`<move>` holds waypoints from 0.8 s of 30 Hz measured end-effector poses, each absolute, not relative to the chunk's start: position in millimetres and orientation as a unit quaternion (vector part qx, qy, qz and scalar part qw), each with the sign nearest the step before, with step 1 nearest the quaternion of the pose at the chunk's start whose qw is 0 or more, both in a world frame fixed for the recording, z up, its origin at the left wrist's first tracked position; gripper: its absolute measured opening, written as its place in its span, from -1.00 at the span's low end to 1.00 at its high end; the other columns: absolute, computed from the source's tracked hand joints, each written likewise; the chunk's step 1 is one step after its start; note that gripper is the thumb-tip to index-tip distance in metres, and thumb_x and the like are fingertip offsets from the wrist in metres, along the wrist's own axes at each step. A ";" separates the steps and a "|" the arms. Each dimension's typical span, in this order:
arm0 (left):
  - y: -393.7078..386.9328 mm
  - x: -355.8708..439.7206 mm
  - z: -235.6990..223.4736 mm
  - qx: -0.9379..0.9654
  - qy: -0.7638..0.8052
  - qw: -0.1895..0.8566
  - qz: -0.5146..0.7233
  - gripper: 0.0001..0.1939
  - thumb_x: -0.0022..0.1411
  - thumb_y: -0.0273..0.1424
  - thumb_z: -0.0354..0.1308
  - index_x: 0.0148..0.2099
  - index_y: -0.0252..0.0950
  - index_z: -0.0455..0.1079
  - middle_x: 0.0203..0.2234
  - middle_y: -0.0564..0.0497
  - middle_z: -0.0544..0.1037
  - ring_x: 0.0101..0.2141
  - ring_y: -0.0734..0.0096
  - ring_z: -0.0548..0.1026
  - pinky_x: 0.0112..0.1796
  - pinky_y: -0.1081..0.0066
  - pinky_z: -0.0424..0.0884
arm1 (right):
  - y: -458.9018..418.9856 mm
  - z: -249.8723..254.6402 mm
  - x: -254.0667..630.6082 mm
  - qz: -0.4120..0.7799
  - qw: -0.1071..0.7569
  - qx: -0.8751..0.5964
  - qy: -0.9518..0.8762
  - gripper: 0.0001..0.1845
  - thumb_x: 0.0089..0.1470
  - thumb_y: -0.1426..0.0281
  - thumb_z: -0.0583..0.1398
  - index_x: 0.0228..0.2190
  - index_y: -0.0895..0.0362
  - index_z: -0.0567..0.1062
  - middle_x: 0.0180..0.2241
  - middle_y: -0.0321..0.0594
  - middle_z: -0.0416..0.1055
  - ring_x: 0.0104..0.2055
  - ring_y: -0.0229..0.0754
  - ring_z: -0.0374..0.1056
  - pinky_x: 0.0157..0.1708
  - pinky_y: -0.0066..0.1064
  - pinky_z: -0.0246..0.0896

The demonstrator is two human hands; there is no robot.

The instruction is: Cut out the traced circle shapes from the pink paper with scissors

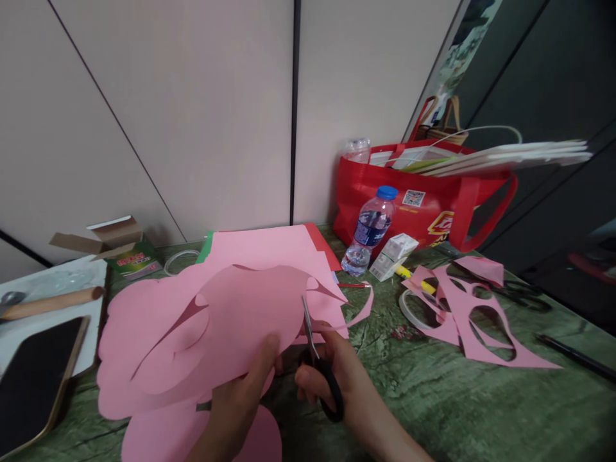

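Observation:
My left hand pinches the lower edge of a pink sheet of paper, thumb on top. The sheet is held up at a tilt, and its outline is curved. In my right hand is a pair of scissors with black handles, its blades at the right edge of the sheet. A thin curling pink strip hangs off that edge toward the right. Beneath and to the left lie more pink paper pieces with scalloped edges. A stack of pink sheets rests behind the held one.
Pink offcuts with holes, a tape roll and a black pen lie at right. Behind stand a water bottle, a small white box and a red bag. A phone and an open box are at left.

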State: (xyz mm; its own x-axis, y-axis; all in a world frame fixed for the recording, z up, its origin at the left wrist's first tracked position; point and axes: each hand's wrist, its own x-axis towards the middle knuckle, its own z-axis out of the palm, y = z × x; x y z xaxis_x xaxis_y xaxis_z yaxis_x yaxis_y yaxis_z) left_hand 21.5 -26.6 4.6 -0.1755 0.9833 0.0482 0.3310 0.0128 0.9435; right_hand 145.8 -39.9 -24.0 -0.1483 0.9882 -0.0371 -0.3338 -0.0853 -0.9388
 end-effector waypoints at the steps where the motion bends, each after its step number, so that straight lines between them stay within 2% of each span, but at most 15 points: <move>1: -26.5 21.6 4.9 0.534 0.616 0.356 0.457 -0.63 0.01 -0.21 0.06 -0.75 -0.17 0.18 -0.75 0.09 0.38 -0.58 0.32 0.40 -0.38 0.33 0.34 | -39.6 -26.1 145.7 0.628 0.525 -0.388 -0.423 -0.45 -0.25 0.22 0.32 -0.25 0.09 0.21 -0.67 -0.45 0.30 -0.72 -0.37 0.12 -0.77 -0.58 0.01; 4: -26.4 22.7 4.3 0.516 0.625 0.358 0.464 -0.66 -0.01 -0.20 0.07 -0.73 -0.18 0.22 -0.70 0.06 0.43 -0.51 0.28 0.44 -0.34 0.31 0.36 | -38.3 -31.9 145.3 0.634 0.511 -0.402 -0.419 -0.45 -0.29 0.26 0.34 -0.26 0.10 0.21 -0.67 -0.45 0.31 -0.73 -0.38 0.14 -0.78 -0.59 0.01; 7: -26.3 25.0 2.8 0.452 0.653 0.355 0.493 -0.79 -0.08 -0.17 0.14 -0.52 -0.21 0.36 -0.50 -0.01 0.52 -0.32 0.19 0.46 -0.22 0.28 0.36 | -37.6 -32.8 144.8 0.643 0.503 -0.408 -0.409 -0.45 -0.30 0.28 0.34 -0.28 0.12 0.22 -0.70 -0.48 0.30 -0.75 -0.40 0.14 -0.79 -0.62 0.00; 10: -26.6 27.4 2.4 0.412 0.655 0.369 0.515 -0.67 -0.14 -0.16 0.20 -0.35 -0.27 0.36 -0.31 -0.11 0.52 -0.17 0.10 0.42 -0.11 0.20 0.30 | -38.3 -29.2 144.2 0.650 0.501 -0.397 -0.411 -0.51 -0.30 0.29 0.33 -0.33 0.12 0.23 -0.72 -0.50 0.27 -0.76 -0.41 0.12 -0.79 -0.62 0.01; 18: -27.6 23.8 -1.8 0.372 0.707 0.366 0.477 -0.61 -0.21 -0.08 0.21 -0.39 -0.24 0.34 -0.27 -0.19 0.52 -0.10 -0.06 0.38 -0.05 0.03 0.24 | -40.8 -28.4 142.8 0.662 0.480 -0.407 -0.406 -0.58 -0.37 0.24 0.36 -0.48 0.16 0.33 -0.73 -0.47 0.24 -0.78 -0.42 0.09 -0.80 -0.60 -0.01; 24: -27.2 21.3 -5.0 0.397 0.687 0.398 0.460 -0.72 -0.14 -0.14 0.20 -0.44 -0.21 0.31 -0.34 -0.10 0.55 -0.18 0.04 0.45 -0.10 0.09 0.31 | -38.3 -25.0 145.4 0.651 0.502 -0.392 -0.414 -0.55 -0.42 0.17 0.39 -0.53 0.16 0.36 -0.66 -0.42 0.25 -0.69 -0.40 0.10 -0.70 -0.55 0.02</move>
